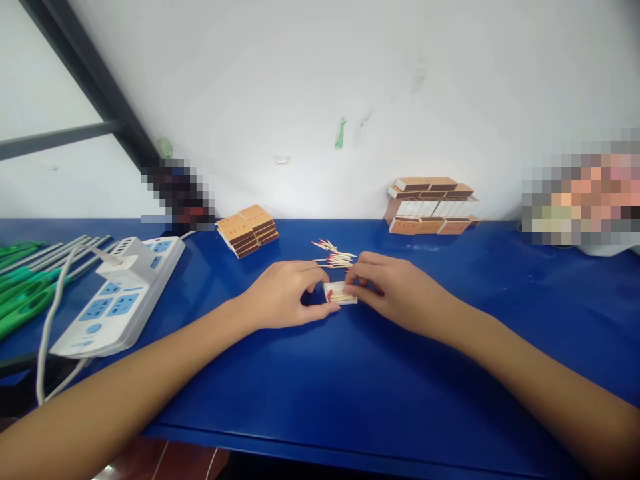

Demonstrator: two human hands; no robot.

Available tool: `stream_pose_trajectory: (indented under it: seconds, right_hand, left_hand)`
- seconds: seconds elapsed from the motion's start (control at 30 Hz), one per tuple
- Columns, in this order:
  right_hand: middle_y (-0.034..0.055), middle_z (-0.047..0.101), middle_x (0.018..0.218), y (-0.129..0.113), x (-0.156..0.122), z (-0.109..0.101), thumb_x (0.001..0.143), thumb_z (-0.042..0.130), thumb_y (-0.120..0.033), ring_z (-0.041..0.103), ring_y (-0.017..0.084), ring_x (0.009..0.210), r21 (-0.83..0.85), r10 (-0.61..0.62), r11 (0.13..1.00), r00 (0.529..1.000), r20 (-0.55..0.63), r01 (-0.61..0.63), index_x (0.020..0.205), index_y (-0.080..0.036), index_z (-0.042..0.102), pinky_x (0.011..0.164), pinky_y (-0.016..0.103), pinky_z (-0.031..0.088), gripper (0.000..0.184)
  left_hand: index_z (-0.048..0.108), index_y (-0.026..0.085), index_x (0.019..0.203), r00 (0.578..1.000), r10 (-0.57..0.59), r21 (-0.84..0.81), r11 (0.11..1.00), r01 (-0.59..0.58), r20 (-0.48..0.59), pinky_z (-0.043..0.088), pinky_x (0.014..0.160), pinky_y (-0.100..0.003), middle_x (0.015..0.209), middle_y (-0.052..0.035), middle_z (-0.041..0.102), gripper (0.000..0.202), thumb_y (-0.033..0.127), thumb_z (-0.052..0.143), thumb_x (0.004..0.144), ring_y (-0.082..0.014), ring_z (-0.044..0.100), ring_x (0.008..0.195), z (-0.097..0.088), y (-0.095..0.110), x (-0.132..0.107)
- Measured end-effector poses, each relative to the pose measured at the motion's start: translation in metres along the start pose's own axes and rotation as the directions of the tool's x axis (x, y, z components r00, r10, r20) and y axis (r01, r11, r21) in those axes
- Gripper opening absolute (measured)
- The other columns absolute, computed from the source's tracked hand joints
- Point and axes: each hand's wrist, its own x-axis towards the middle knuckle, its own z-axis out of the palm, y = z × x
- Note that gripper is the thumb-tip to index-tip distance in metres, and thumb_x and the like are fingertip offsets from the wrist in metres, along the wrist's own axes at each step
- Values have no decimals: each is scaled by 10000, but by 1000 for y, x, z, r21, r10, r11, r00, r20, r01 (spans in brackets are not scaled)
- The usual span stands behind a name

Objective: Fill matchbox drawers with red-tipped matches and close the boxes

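Observation:
A small white matchbox tray (342, 298) lies on the blue table with red-tipped matches (336, 295) inside it. My left hand (285, 293) is closed round the tray's left end, thumb along the near side and fingers at the far side. At the tray's right end, my right hand (387, 287) has its thumb and fingers pinched together over the matches; whatever is between the fingertips is hidden. Just beyond both hands, a loose heap of matches (340, 259) is spread on the table, some heads pointing left.
Stacked matchboxes (249, 230) stand at the back left. More matchboxes (430, 227) are piled against the wall at the back right. A white power strip (145, 293) with a plugged-in cable lies left, beside green-handled tools (30, 293). The blue table's (350, 400) front edge is near me.

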Motion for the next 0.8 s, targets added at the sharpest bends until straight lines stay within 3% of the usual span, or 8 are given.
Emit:
stream_pose_trajectory:
  seconds: [0.17, 0.5, 0.6, 0.7, 0.8]
  right_hand:
    - [37, 633, 929, -2, 0, 1, 1011, 571, -255, 572, 148, 728, -31, 13, 999, 1000, 1, -13, 879, -201, 636, 654, 284, 396, 157]
    - [26, 632, 942, -3, 0, 6, 1015, 581, -278, 572, 137, 744, 28, -9, 1000, 999, -44, 10, 943, -207, 668, 670, 278, 409, 133]
    - [34, 631, 892, 2, 1, -1, 1023, 555, -300, 559, 147, 730, -24, -36, 999, 993, -115, 34, 922, -198, 670, 665, 291, 404, 184]
    - [55, 651, 877, 17, 3, -16, 1023, 533, -325, 570, 171, 735, -107, 5, 994, 979, -205, -28, 927, -196, 677, 665, 310, 398, 216]
    - [69, 675, 902, 35, 4, -27, 988, 562, -332, 601, 196, 768, -173, 64, 981, 984, -165, -93, 924, -206, 689, 670, 318, 398, 189]
  left_hand:
    - [698, 178, 996, 1000, -6, 5, 1000, 6, 3, 418, 620, -268, 841, -12, 672, 311, 479, 674, 920, -139, 596, 707, -1, 2, 1]
    - [699, 185, 1003, 1000, 10, -2, 1000, -10, -12, 421, 617, -265, 818, -8, 667, 312, 485, 670, 924, -141, 608, 704, 0, 1, 0]
    - [701, 184, 1007, 1000, 7, 3, 1000, -7, -13, 412, 608, -263, 823, -7, 667, 305, 475, 679, 917, -138, 602, 701, 0, 0, 0]
    - [699, 179, 995, 1000, 11, 2, 1000, -11, -15, 402, 601, -265, 839, -6, 672, 302, 469, 688, 912, -132, 596, 696, 0, 0, 0]
    - [696, 177, 972, 1000, 9, 5, 1000, -9, -17, 405, 599, -268, 829, -4, 667, 307, 479, 677, 920, -130, 598, 697, 0, 0, 0]
